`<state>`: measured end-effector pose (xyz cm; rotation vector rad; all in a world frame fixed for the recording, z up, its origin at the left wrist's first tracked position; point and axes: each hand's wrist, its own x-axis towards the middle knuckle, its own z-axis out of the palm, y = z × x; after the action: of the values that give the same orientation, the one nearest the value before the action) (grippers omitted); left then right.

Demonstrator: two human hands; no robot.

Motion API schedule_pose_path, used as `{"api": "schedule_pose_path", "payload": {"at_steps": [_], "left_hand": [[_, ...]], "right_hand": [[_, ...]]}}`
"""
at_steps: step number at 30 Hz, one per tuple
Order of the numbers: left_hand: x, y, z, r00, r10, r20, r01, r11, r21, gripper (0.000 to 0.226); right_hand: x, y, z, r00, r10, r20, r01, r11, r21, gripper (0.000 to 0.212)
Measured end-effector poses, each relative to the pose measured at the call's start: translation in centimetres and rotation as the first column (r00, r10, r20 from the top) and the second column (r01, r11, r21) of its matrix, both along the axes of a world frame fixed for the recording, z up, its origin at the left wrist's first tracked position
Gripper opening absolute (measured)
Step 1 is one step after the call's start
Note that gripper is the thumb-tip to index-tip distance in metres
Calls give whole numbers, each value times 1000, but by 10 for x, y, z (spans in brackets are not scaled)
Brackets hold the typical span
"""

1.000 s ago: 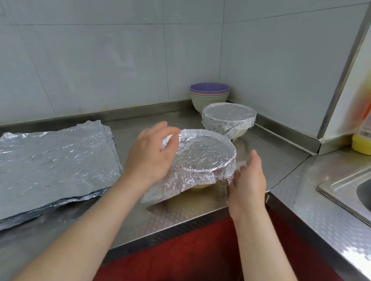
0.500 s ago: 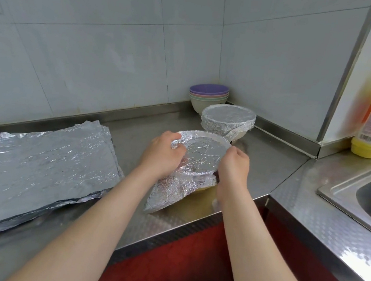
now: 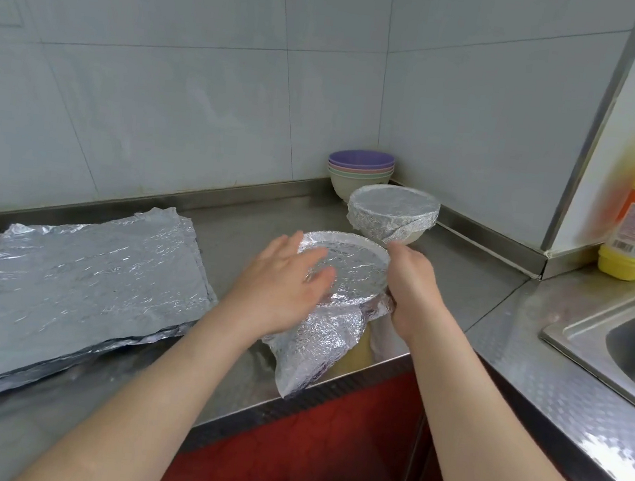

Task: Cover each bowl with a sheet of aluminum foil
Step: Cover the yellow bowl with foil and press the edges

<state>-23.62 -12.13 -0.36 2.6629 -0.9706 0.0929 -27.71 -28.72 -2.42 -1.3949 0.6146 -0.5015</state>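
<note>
Foil [image 3: 356, 270] over bowl [image 3: 355, 357]; left hand [image 3: 282, 289] flat atop, right hand [image 3: 415, 291] in grip round rim

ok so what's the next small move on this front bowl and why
Probably press the loose flap down against the bowl. The left hand lies flat on top, the right hand grips the foil edge, but that flap splays onto the counter, leaving bowl wall bare.

The left hand [image 3: 284, 276] uncurls from the rim and lies flat, fingers straight, on the foil sheet [image 3: 355, 272]. The right hand [image 3: 413, 287] drops from the rim top and grips the foil at the right side of the bowl [image 3: 354, 357].
</note>
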Motion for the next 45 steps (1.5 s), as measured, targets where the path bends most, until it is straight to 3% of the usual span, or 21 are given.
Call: {"api": "schedule_pose_path", "payload": {"at_steps": [3,9,12,18,25,29,31,35,38,41,45], "left_hand": [[2,-2,-14,998,-57,32,53,993,105,57],[0,-4,-14,997,-46,64,36,988,150,59],[-2,-3,-12,997,-51,50,43,987,155,65],[-4,2,-13,995,-86,54,81,992,92,80],[-2,2,-15,995,-85,57,80,993,91,79],[-2,2,-15,994,-99,46,96,994,59,78],[-3,4,-16,992,-122,34,124,991,-47,68],[-7,11,-19,979,-168,116,204,835,-512,12],[-12,8,-23,955,-161,249,273,804,-529,3],[-15,-1,-24,940,-180,288,307,815,-492,11],[-18,-9,-26,921,-226,317,347,844,-409,18]], "right_hand": [[2,10,1,999,2,-41,-6,995,-97,35],[5,10,4,995,4,-103,-22,983,-184,26],[0,7,5,994,70,-81,-76,993,-86,28],[-3,10,1,1000,-7,-28,11,988,156,20],[7,19,1,998,-26,-54,32,995,99,19],[-1,16,6,997,73,-35,-61,962,264,28],[-6,15,4,994,104,21,-105,940,324,32],[-25,11,-5,994,47,100,-57,993,100,40],[-50,21,-18,991,-69,117,75,996,-50,45],[-60,37,-29,984,-102,146,136,959,-249,27],[-54,45,-38,984,-159,75,175,877,-447,18]]}}
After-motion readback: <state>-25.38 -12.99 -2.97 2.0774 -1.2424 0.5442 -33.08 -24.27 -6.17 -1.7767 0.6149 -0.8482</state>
